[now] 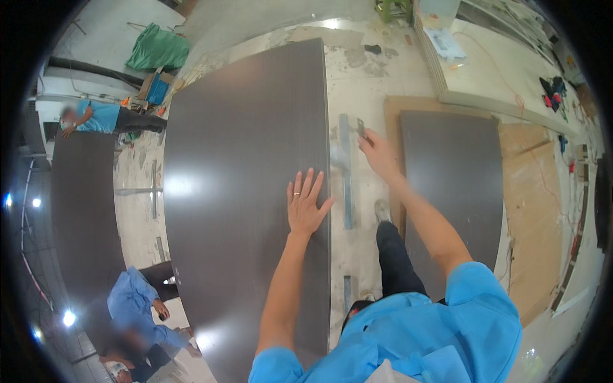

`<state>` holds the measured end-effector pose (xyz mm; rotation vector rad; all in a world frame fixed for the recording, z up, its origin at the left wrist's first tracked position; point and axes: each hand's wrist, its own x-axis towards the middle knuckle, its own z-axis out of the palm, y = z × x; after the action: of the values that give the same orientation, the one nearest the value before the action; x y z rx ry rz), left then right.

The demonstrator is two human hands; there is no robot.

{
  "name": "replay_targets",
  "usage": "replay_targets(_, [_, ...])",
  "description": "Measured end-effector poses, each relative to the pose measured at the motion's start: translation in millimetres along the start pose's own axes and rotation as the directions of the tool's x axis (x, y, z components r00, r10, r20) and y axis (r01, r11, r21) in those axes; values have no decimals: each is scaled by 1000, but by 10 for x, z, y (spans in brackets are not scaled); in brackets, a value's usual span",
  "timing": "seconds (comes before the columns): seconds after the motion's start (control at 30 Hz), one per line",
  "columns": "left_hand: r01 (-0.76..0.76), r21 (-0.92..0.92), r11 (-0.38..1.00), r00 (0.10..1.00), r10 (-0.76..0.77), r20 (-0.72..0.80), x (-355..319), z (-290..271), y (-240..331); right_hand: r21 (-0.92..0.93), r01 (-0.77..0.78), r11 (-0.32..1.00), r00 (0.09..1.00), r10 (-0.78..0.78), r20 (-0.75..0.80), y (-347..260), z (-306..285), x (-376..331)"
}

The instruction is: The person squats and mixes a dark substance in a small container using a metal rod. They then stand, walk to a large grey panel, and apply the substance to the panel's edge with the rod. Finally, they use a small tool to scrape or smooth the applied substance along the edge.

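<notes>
**Edge work on the big dark panel: panel pinned by one hand, tool held in the other**

Currently the left hand [308,207] is laid flat and open, fingers spread, on the large dark laminate panel [246,191], close to its right long edge at frame centre. The right hand [378,153] is closed around a small metal tool [361,127], probably a scraper or blade; its exact kind cannot be told. The tool is held up and right of centre, just beyond the panel's edge and above a long metal strip [345,172] lying on the floor alongside.

Judged from this, the edge is being trimmed or scraped. To do it well:
- Downward pressure is best kept on the flat palm so the panel is not shifted.
- The spread fingers are best kept back from the edge line, clear of the tool's path.
- The tool is best run along the edge at a shallow angle, so the laminate face is not gouged.

The panel fills the centre-left of the frame, directly under the left hand, with its edge just left of the right hand. A smaller dark panel [450,185] lies centre-right, untouched. Two other people in blue shirts are seen, upper left [96,117] and lower left [137,300], well apart from both hands.
</notes>
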<state>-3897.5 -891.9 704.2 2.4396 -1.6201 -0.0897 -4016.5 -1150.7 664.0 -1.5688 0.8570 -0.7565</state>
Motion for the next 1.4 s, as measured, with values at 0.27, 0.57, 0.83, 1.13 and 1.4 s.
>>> replay_targets(0.27, [452,62,890,891,-448,-66,1775,-142,-1280,-229,287,930,951,-305,-45,-89,863,3497])
replay_targets(0.57, [436,107,894,900,-434,-46,1952,-117,-1502,-261,425,867,905,-409,114,58,942,4591])
replay_targets(0.83, [417,127,900,909,-415,-48,1965,-112,-1479,-385,685,619,653,-287,701,174,613,3233])
replay_targets(1.13, [413,89,906,911,-411,-41,1966,-147,-1485,-332,478,813,867,-377,326,11,771,4479])
replay_targets(1.4, [416,110,903,909,-416,-23,1996,-138,-1490,-183,428,885,861,-338,380,185,656,4075])
